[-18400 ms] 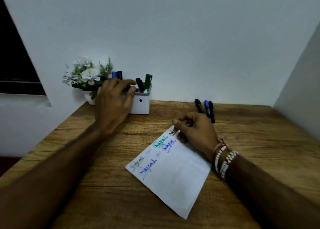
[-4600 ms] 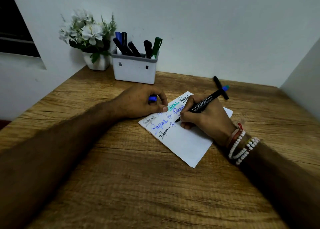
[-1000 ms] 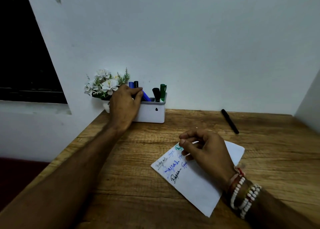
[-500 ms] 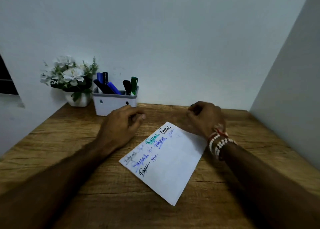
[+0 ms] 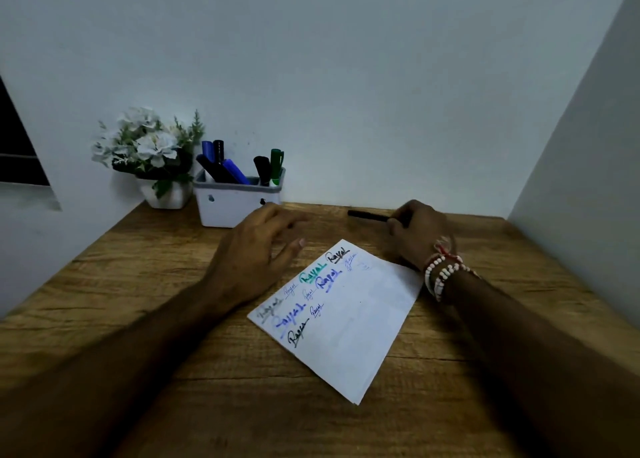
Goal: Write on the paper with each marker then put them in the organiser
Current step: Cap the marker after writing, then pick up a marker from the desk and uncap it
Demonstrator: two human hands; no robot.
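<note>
Grips one end of a black marker [image 5: 367,215] with the right hand [image 5: 417,236], fingers curled round it. Marker near the back wall, pointing left, on or just over the table [image 5: 138,284]; contact unclear. Holds the left hand [image 5: 256,255] loose and empty, fingers relaxed, between organiser [image 5: 235,206] and paper [image 5: 346,326]; slightly blurred. Paper slantwise at table centre, words in black, blue and green along its left part. White organiser against the wall, with blue, black and green markers [image 5: 236,172] standing inside. Pot of white flowers [image 5: 152,149] just left of it. Bead bracelets [image 5: 440,275] on right wrist.
</note>
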